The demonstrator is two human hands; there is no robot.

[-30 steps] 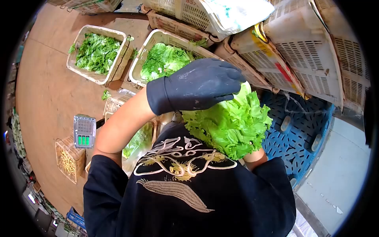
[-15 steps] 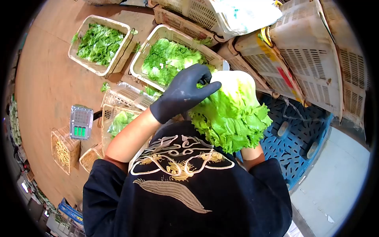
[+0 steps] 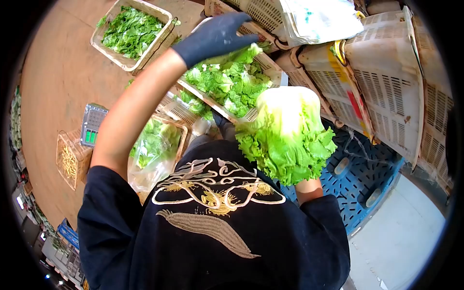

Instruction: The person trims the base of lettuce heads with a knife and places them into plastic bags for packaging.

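My left hand (image 3: pixel 217 38), in a black glove, is raised over the crate of leaves (image 3: pixel 195 91), its thumb and fingers apart. A loose lettuce leaf (image 3: pixel 241 56) shows just under the thumb. A big head of lettuce (image 3: pixel 287 135) is held up in front of my chest, its pale base upward and frilly green leaves downward. My right forearm (image 3: pixel 309 189) runs up behind this head; the right hand holding it is hidden by the leaves. Torn lettuce leaves (image 3: pixel 229 87) fill much of the crate below my left hand.
Another crate of leaves (image 3: pixel 113 54) stands at the far left. Bagged lettuce (image 3: pixel 154 140) sits in a crate beside my left arm, near a digital scale (image 3: pixel 92 125). Stacked crates (image 3: pixel 386 72) rise at the right, above a blue pallet (image 3: pixel 357 188). White bags (image 3: pixel 321 21) lie on top.
My left hand has moved from beside the lettuce head up and left over the crate, with a leaf now below it. The head stays nearly in place.
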